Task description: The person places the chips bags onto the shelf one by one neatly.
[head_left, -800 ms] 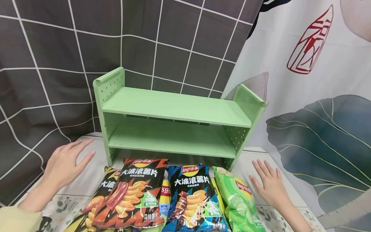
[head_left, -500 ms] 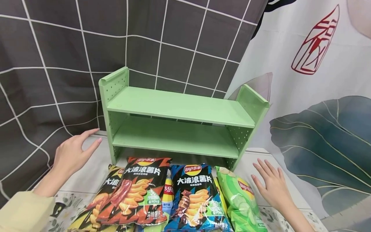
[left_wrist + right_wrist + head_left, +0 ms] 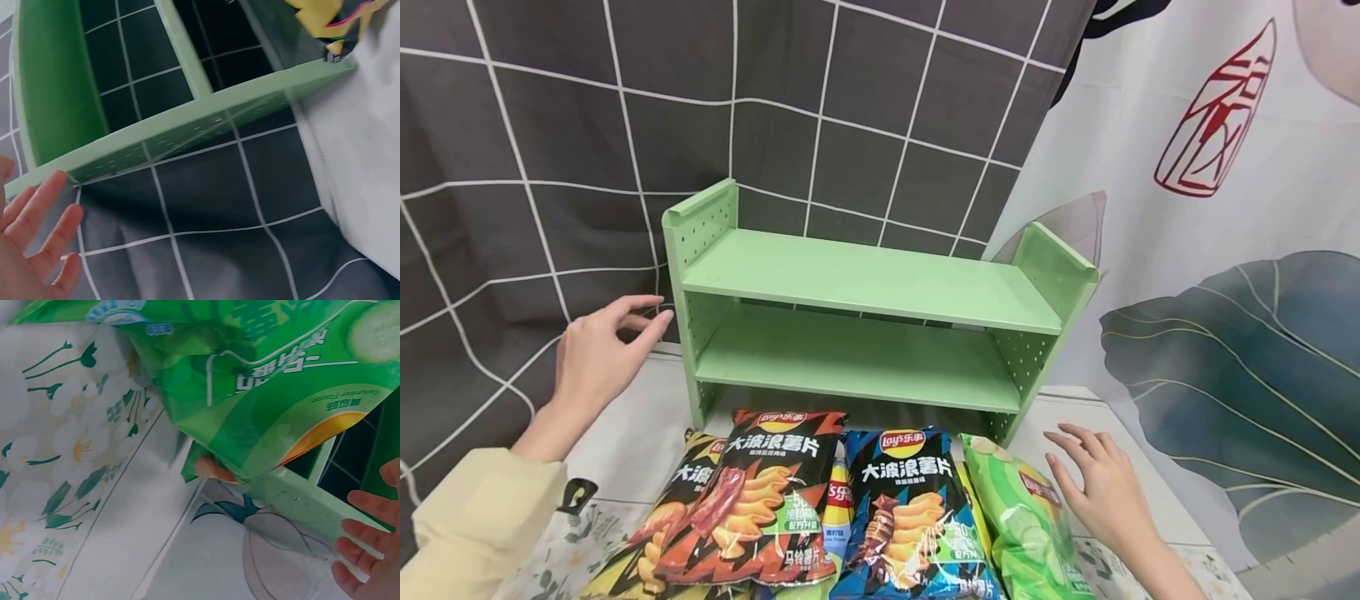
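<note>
My left hand (image 3: 593, 358) is raised beside the left side panel of a light green two-tier shelf (image 3: 865, 283), thumb and fingers apart and holding nothing. In the left wrist view, its fingers (image 3: 53, 228) are loosely spread close by the panel's edge (image 3: 181, 122). Over on the right, my right hand (image 3: 1105, 492) hovers above the white tabletop, relaxed and holding nothing. Nearest to it lies a green cucumber-flavour chip bag (image 3: 1018, 521). Left of that are a blue-and-black chip bag (image 3: 902, 500) and a red-and-black chip bag (image 3: 756, 508), in front of the shelf.
A yellow-and-black chip bag (image 3: 651, 533) lies partly under the red one, and a yellow-and-blue bag (image 3: 837, 517) shows between the front bags. A dark grid curtain (image 3: 865, 108) hangs behind the shelf. A floral cloth (image 3: 561, 537) covers the table's near part.
My left hand has risen and moved right, closer to the shelf's left side. My right hand's fingers have bent slightly. The head view has shifted a little; the bags lie as before.
</note>
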Motion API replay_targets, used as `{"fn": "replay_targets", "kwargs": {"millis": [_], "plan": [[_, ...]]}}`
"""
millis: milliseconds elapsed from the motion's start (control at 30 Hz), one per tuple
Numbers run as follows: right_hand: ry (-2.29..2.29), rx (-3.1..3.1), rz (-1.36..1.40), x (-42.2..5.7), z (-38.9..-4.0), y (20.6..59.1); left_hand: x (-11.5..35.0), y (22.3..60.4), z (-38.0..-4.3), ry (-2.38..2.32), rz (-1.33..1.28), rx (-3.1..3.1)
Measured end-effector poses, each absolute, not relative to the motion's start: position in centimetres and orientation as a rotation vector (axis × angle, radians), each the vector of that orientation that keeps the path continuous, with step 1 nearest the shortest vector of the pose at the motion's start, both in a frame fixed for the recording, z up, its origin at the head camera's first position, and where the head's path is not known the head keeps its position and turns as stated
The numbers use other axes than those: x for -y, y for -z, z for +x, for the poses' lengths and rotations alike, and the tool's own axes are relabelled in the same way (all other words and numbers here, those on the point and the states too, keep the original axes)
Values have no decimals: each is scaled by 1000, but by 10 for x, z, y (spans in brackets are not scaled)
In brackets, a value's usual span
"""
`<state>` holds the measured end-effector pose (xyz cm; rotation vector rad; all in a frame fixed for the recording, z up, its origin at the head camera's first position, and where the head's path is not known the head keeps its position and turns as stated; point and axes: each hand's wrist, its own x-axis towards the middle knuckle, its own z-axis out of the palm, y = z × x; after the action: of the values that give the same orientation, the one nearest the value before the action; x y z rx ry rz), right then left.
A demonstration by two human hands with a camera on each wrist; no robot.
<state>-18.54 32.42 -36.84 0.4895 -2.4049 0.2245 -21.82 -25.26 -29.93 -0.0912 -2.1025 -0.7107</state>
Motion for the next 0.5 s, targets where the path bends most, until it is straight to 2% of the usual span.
{"fn": "replay_targets", "kwargs": {"millis": [500], "plan": [[-159,2411,501,-314,-168,362,239,247,-234,957,-2,2123]]}}
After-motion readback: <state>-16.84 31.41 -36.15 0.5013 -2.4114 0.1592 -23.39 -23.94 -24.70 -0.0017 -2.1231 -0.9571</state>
